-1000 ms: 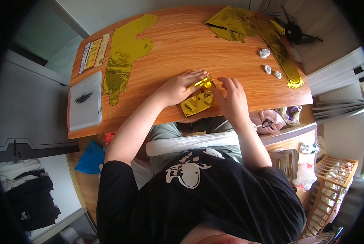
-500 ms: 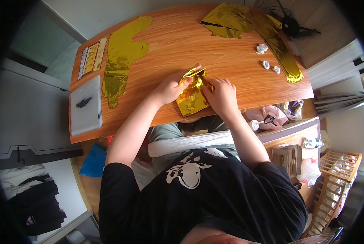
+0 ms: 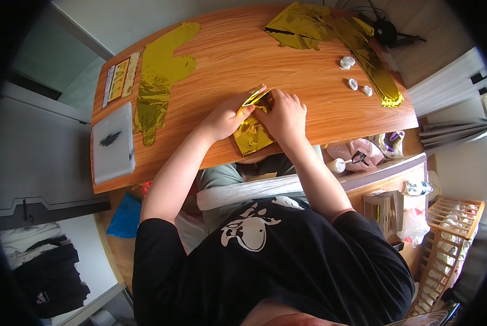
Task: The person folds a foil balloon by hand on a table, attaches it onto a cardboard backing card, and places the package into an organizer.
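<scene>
Left hand (image 3: 228, 121) is partly closed, its thumb across a folded gold foil (image 3: 249, 139) and its fingers behind; right hand (image 3: 287, 117), curled with fingertips hidden, seems to pinch the foil's upper right edge, presumably so slippery layers cannot spring apart. The foil's lower end appears to rest on the table (image 3: 227, 65), perhaps for support. Well left of the foil lies a clear sleeve (image 3: 112, 149). Beyond the foil, a long gold sheet (image 3: 164, 68) on the left, crumpled white bits (image 3: 347, 63) on the right and, farthest, a wide gold sheet (image 3: 303, 26) likely sit aside for working room.
</scene>
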Available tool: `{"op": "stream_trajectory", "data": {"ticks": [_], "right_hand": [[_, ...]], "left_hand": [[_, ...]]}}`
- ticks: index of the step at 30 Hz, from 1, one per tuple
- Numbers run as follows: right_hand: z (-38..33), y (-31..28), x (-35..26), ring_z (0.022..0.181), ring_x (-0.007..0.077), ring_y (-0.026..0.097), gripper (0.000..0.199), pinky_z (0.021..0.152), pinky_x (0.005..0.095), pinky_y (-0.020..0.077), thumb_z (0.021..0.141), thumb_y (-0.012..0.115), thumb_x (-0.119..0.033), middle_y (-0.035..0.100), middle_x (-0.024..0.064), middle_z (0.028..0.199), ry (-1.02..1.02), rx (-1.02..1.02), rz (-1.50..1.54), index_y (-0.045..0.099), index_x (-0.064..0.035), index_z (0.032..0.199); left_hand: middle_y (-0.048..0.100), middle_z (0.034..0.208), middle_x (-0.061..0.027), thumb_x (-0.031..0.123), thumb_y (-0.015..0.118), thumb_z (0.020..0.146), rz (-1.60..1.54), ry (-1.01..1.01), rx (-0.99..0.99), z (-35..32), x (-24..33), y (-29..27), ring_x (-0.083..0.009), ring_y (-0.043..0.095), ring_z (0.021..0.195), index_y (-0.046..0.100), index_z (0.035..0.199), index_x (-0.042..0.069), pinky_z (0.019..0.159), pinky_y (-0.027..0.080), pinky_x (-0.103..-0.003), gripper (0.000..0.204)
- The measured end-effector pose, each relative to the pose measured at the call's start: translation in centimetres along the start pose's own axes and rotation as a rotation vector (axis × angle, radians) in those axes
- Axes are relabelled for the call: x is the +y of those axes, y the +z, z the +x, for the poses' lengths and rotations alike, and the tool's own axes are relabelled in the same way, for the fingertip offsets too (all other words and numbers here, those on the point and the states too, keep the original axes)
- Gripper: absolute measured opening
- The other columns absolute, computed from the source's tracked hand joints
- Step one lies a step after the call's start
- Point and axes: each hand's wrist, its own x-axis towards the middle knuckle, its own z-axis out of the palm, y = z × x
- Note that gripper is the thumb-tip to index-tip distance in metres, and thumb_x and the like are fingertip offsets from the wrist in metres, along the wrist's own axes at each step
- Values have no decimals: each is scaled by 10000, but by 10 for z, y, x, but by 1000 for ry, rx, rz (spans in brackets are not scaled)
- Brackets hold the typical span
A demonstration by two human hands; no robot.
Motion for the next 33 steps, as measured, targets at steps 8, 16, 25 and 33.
{"op": "stream_trajectory", "data": {"ticks": [8, 16, 25, 33], "right_hand": [[-10, 7, 1, 950, 274, 631, 138, 815, 446, 462, 830, 735, -266, 695, 35, 908, -104, 181, -15, 741, -138, 881], [-11, 9, 2, 998, 256, 594, 155, 803, 426, 453, 823, 645, -170, 653, 34, 1026, -327, 120, -236, 729, -128, 947], [-27, -31, 33, 1091, 351, 621, 238, 950, 453, 484, 889, 648, -77, 690, 142, 1131, -431, -86, 292, 720, -30, 1111], [-36, -34, 38, 832, 272, 722, 292, 772, 338, 572, 884, 719, -71, 720, 170, 1007, -102, -84, 472, 708, -8, 1168]], "left_hand": [[461, 1589, -115, 211, 426, 1116, -58, 18, 7, 0, -7, 1, -234, 416, 1471, 411, 1543, 8, 1204, 302, -343, 473], [569, 1457, -177, 45, 560, 1007, 42, -63, -4, -2, -5, 4, -347, 525, 1363, 463, 1519, 109, 1126, 430, -395, 525], [464, 1574, -92, -50, 609, 863, 503, 152, -61, 1, -3, 8, -288, 451, 1440, 489, 1492, 126, 1234, 349, -438, 664], [471, 1576, -93, -63, 579, 887, 352, 137, -58, 0, -13, 7, -292, 442, 1453, 473, 1504, 109, 1214, 353, -426, 649]]}}
